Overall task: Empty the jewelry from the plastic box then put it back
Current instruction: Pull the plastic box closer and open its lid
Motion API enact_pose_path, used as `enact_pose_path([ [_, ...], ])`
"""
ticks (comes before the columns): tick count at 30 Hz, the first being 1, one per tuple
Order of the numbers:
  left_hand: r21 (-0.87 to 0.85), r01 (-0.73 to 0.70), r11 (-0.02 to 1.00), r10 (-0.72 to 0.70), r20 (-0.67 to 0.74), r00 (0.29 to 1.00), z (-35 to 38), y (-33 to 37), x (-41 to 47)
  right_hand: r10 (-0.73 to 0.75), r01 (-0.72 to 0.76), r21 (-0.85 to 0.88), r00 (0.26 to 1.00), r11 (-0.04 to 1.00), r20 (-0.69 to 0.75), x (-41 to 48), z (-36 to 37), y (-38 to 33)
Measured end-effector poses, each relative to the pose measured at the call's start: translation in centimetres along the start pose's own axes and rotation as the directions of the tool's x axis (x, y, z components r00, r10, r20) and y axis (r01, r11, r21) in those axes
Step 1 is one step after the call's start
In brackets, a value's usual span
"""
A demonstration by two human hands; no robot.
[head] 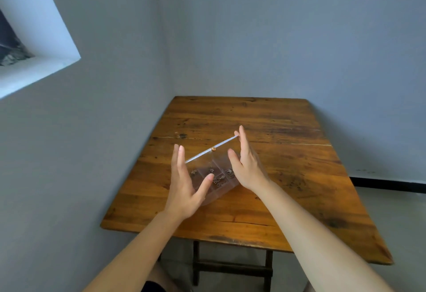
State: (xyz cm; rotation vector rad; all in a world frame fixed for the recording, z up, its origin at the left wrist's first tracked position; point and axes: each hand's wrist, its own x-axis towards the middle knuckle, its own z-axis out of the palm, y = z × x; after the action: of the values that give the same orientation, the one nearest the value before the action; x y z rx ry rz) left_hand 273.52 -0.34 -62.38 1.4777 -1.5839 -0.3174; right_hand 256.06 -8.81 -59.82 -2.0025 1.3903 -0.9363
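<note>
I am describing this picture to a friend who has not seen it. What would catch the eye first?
First, the clear plastic compartment box near the middle of the brown wooden table, its lid raised, with small metal jewelry pieces inside. The left hand and right hand flank it with open fingers. A small orange knob sits on the lid's edge.

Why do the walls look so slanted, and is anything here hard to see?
Head view: the wide-angle lens bends the walls and window; light is soft and even, shadows faint; the clear plastic box nearly vanishes against the table, and its jewelry is too small to identify.
</note>
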Motion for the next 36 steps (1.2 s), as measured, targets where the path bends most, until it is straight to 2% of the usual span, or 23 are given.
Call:
enact_pose_path([
  [4,-0.042,0.083,0.996,-0.086,-0.064,0.994,-0.2,-0.2,3.4,-0.025,0.025,0.024,1.0,0.999,0.0,1.7,0.0,-0.2],
  [7,-0.076,0.166,0.983,-0.171,-0.06,0.983,-0.6,-0.7,6.3,-0.025,0.025,-0.007,0.999,1.0,0.036,2.7,-0.1,0.2],
  [10,-0.135,0.264,0.955,-0.269,-0.017,0.963,-0.4,-1.3,8.5,0.05,-0.035,-0.091,0.985,0.995,0.164,3.4,0.6,1.4],
  [14,-0.161,0.436,0.886,-0.423,0.108,0.9,0.8,-3.6,9.4,0.135,-0.078,-0.184,0.938,0.98,0.318,2.8,2.0,3.1],
  [18,-0.077,0.53,0.845,-0.493,0.274,0.826,1.5,-6.1,8.1,0.177,-0.132,-0.164,0.939,0.977,0.296,2.4,2.7,3.4],
  [23,-0.087,0.55,0.831,-0.518,0.242,0.821,1.8,-5.9,7.4,0.171,-0.119,-0.191,0.943,0.974,0.285,2.0,2.7,3.0],
  [26,-0.023,0.508,0.861,-0.491,0.223,0.842,1.2,-5.2,7.3,0.165,-0.116,-0.198,0.954,0.973,0.251,1.8,2.2,2.8],
  [30,0.094,0.356,0.93,-0.368,0.176,0.913,-0.1,-4.2,6.0,0.085,-0.046,-0.226,0.983,0.973,0.164,1.1,0.9,2.3],
  [36,0.198,0.059,0.978,-0.101,0.211,0.972,-1.8,-3.5,1.5,-0.089,0.183,-0.316,0.953,0.931,0.289,-1.1,-0.1,1.1],
])
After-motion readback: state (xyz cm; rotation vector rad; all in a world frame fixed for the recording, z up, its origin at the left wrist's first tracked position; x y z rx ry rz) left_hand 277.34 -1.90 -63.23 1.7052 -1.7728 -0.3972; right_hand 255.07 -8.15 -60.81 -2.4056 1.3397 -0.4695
